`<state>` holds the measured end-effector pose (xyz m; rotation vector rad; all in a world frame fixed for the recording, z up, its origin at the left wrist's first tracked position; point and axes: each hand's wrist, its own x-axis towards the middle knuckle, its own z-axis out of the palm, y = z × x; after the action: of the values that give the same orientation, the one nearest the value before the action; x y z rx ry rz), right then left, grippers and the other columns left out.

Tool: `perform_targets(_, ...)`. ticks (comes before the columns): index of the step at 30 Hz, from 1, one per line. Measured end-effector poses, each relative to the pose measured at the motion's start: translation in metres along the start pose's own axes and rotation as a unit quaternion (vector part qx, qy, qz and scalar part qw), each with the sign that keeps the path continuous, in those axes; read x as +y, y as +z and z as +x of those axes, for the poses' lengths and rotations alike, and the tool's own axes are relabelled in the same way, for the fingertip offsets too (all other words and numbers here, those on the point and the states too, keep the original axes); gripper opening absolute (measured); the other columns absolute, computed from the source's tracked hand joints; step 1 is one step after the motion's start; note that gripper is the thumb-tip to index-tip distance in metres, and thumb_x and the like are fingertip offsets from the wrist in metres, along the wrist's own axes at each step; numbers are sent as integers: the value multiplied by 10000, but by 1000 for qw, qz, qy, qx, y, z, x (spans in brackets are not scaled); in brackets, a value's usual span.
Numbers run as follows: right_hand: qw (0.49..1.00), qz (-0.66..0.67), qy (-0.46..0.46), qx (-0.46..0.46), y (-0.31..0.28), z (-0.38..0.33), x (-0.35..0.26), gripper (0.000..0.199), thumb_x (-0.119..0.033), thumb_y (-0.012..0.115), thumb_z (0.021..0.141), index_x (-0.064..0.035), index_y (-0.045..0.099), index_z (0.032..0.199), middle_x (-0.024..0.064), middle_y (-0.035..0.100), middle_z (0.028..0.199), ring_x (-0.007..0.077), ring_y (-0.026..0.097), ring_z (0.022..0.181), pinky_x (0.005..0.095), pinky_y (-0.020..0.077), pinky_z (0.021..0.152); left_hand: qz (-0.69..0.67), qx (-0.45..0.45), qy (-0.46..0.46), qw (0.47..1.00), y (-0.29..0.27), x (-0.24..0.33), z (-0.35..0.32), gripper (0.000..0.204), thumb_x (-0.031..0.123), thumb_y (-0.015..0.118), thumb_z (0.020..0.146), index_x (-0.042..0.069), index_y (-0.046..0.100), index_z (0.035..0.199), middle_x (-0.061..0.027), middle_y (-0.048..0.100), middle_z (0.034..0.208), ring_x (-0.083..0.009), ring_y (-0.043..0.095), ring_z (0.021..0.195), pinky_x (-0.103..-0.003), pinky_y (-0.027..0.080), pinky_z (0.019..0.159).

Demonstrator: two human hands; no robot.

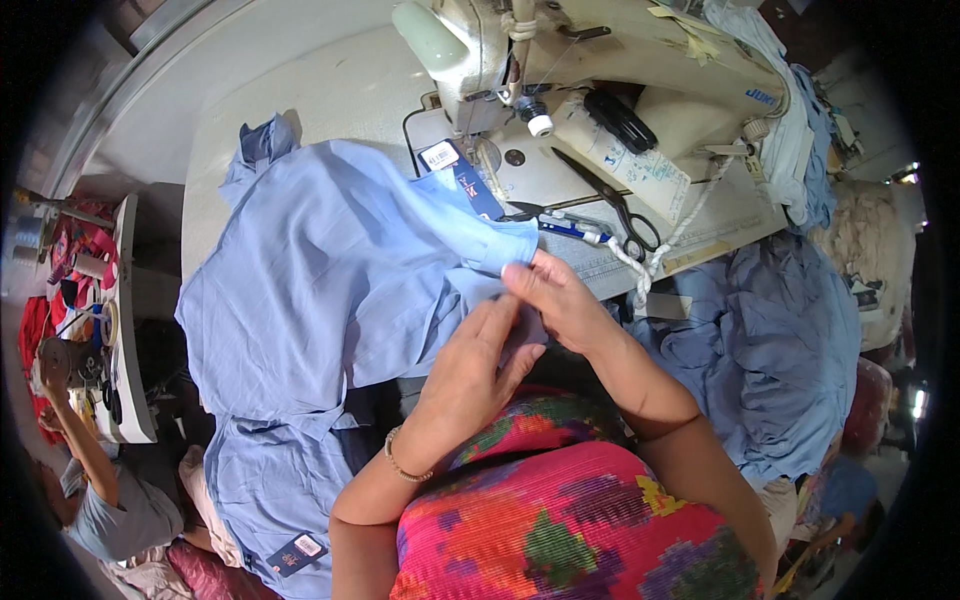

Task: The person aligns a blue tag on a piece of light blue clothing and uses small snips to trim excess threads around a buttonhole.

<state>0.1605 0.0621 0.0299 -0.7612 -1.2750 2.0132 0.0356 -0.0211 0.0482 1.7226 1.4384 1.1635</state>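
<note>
The light blue shirt point(330, 280) is thin, smooth woven cloth, draped in soft folds across the pale work table point(330, 90) and hanging over its near edge toward the lap. A dark blue hang tag point(455, 165) lies at its upper edge, and a second tag point(297, 552) sits on the hanging lower part. The folded cuff-like end point(495, 245) points right, toward the sewing machine point(600, 90).

The left hand point(470, 375) lies flat on the fabric, fingers extended and pressing the cloth down. The right hand point(555, 300) is pinched closed on the fabric edge just below the folded end, thumb and fingertips together. The two hands touch each other at the fingers.

The sewing machine is cream-coloured, hard and rounded, set on the table behind the hands. Black-handled scissors point(610, 205) and a blue pen-shaped tool point(570, 230) lie on its bed, near the right hand. A knotted white cord point(650, 260) hangs beside the scissors.

To the right, a heap of the same blue fabric point(770, 350) fills the space beside the table. The bare table surface lies to the upper left of the shirt
</note>
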Motion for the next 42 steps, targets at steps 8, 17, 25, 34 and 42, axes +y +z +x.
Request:
perform_targets(8,993,114,6,26,-20,15,4,315,-234,492,946,0,550,1149,35,614,1047,80,567,932,244,452,841,-33,89,-50,994,-22,-34,2,203,8,647,784,4,576,974,-31,545,851,-130,525,771,-240,430,729)
perform_targets(17,987,156,13,21,-21,22,0,301,-221,489,946,-14,543,1158,56,619,1059,103,586,938,267,465,852,88,78,30,993,-12,-40,18,663,79,743,618,19,437,1203,-150,530,1090,-308,482,1056,-400,342,935)
perform_targets(25,987,159,-3,36,-26,22,4,300,-218,482,950,-16,528,1166,42,603,1074,97,569,952,258,449,866,88,114,55,988,1,-50,24,535,38,718,626,-7,495,1111,-148,545,921,-313,531,863,-356,422,764)
perform_targets(34,971,-235,11,40,-50,19,-6,251,-234,520,931,-11,590,1023,21,624,938,100,564,815,249,452,744,10,111,44,993,-7,-55,31,89,90,587,856,3,595,840,-88,550,747,-242,523,676,-325,415,615)
perform_targets(42,775,-525,-351,2,-6,11,-36,557,-164,660,711,-96,482,1235,94,606,990,250,577,935,359,426,868,-111,39,-88,989,-23,-43,32,168,127,558,904,-29,598,951,-88,560,749,-140,510,660,-274,432,617)
